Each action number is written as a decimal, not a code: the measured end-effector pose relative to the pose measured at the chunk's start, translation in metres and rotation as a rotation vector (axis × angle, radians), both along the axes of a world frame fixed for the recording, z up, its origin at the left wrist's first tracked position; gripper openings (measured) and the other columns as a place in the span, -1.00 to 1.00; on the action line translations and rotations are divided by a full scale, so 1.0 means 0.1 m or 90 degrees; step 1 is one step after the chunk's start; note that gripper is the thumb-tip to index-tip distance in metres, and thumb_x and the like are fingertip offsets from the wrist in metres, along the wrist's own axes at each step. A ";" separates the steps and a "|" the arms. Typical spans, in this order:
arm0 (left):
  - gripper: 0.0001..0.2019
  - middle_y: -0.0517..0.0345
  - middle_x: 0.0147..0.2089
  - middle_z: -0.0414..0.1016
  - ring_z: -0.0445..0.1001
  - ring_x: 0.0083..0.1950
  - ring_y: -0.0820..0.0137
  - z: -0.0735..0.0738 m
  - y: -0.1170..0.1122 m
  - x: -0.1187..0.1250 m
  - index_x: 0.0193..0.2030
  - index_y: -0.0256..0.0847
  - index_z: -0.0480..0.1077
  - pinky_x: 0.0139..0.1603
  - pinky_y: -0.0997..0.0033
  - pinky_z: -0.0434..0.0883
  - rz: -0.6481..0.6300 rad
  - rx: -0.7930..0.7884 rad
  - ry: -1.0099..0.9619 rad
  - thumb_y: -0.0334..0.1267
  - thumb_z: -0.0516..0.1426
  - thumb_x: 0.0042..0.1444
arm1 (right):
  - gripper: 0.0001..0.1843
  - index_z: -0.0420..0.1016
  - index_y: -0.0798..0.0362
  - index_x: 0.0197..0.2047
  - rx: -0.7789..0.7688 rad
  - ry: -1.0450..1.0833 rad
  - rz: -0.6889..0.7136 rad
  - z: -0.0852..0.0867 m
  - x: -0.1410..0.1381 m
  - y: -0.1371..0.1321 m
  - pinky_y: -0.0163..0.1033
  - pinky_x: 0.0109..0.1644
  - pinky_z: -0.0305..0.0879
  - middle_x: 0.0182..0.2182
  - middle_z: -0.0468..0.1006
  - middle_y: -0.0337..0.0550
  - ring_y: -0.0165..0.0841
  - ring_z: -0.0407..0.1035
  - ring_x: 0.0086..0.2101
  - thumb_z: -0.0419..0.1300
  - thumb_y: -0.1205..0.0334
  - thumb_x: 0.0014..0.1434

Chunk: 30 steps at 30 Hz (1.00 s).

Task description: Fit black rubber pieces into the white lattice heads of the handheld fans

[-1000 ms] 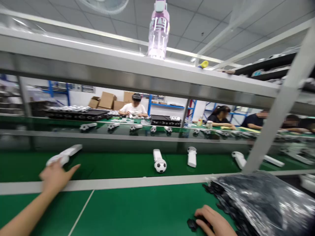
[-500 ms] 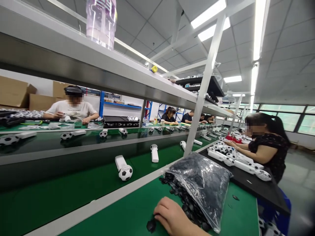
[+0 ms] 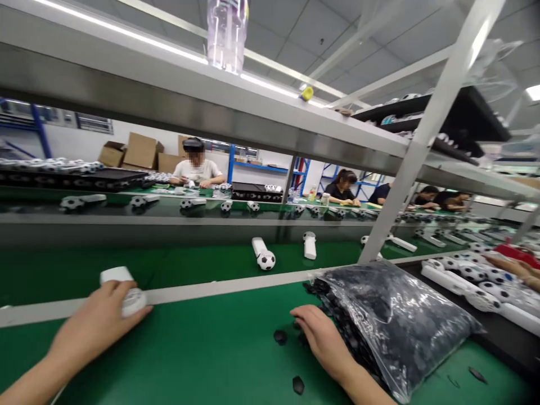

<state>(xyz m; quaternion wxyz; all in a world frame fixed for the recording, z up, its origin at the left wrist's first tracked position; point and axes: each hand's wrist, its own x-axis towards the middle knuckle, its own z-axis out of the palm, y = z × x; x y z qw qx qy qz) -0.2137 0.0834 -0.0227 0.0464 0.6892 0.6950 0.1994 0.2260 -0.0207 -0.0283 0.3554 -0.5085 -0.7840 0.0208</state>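
Note:
My left hand (image 3: 99,323) is wrapped round a white handle-shaped part (image 3: 122,288) at the metal strip edging the conveyor. My right hand (image 3: 324,337) rests palm down on the green bench, its fingers among the small black pieces spilling from a clear plastic bag (image 3: 392,318); whether they pinch one I cannot make out. Loose black pieces (image 3: 280,337) lie just left of it, and another black piece (image 3: 298,385) lies nearer me.
A white part with a football head (image 3: 264,256) and another white part (image 3: 310,246) lie on the green conveyor (image 3: 202,264). A grey upright post (image 3: 426,135) rises behind the bag. Another person's hand (image 3: 512,267) works over a tray of football parts (image 3: 464,278) at right. People sit across the line.
The view swung back left. My left hand came back into view, now gripping the white part at the conveyor edge. My right hand stays at the black pieces by the bag.

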 end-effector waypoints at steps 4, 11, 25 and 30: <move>-0.25 0.12 0.18 0.13 0.34 -0.04 0.14 0.06 -0.43 0.57 0.14 -0.01 0.07 -0.21 0.29 0.36 -0.143 -0.051 0.039 -0.02 0.19 -0.27 | -0.83 0.35 0.03 -0.19 -0.092 0.132 -0.010 0.17 -0.13 -0.05 -0.27 -0.22 0.31 -0.30 0.46 -0.17 -0.36 0.36 -0.31 -0.04 0.24 0.26; -0.41 0.10 -0.06 0.39 0.29 0.00 0.15 0.36 -0.69 1.55 0.00 -0.01 0.29 0.01 0.24 0.20 -0.459 -0.001 0.081 0.09 0.21 -0.22 | -0.90 0.39 0.05 -0.28 -0.113 0.292 0.091 0.44 -0.64 0.04 -0.32 -0.24 0.25 -0.35 0.42 -0.23 -0.41 0.31 -0.33 0.08 0.25 0.17; -0.26 0.17 0.01 0.36 0.42 -0.10 0.22 0.30 -0.70 1.81 0.13 0.04 0.14 -0.21 0.33 0.34 -0.418 -0.058 0.037 0.29 0.09 -0.20 | -0.96 0.44 0.04 -0.42 -0.193 0.289 0.147 0.11 -0.76 -0.06 -0.25 -0.14 0.22 -0.25 0.28 -0.17 -0.33 0.25 -0.16 0.24 0.33 0.01; -0.28 0.19 0.04 0.36 0.41 -0.06 0.21 0.29 -0.67 1.81 0.13 0.05 0.15 -0.15 0.30 0.34 -0.415 -0.069 0.018 0.28 0.08 -0.17 | -0.89 0.37 0.05 -0.42 -0.204 0.294 0.087 0.04 -0.78 -0.06 -0.25 -0.12 0.23 -0.13 0.26 -0.14 -0.30 0.20 -0.07 0.25 0.33 -0.01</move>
